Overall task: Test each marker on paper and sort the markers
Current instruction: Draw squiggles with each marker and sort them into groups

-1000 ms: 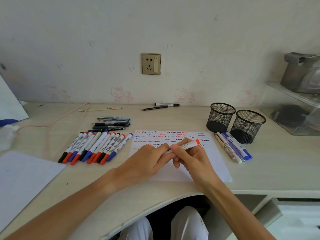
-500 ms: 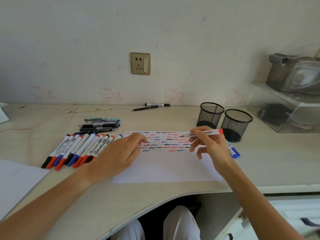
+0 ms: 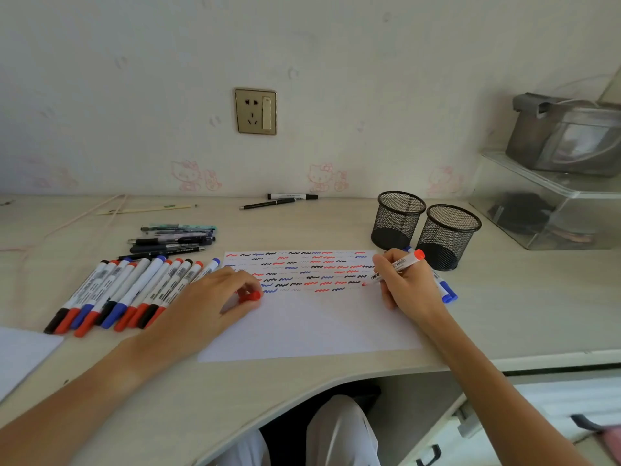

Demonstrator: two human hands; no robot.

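Observation:
A white sheet of paper [image 3: 312, 324] lies in front of me, its upper part covered with rows of red, blue and black squiggles. My right hand [image 3: 403, 284] grips an uncapped red marker [image 3: 400, 265], its tip down on the paper at the right end of a squiggle row. My left hand [image 3: 215, 297] rests on the paper's left edge and holds the red cap [image 3: 250, 295] in its fingers. A row of several capped red, blue and black markers [image 3: 127, 294] lies left of the paper. A few blue markers [image 3: 445, 290] lie behind my right hand.
Two black mesh pen cups [image 3: 398, 218] [image 3: 448, 235] stand at the back right of the paper. A pile of dark pens [image 3: 174, 238] lies behind the marker row. A marker and pen [image 3: 285, 200] lie by the wall. A clear plastic box [image 3: 544, 203] stands far right.
The right hand pulled the marker out of its cap, carried it right and lowered its tip onto the paper. The left hand kept the red cap and settled on the paper's left edge.

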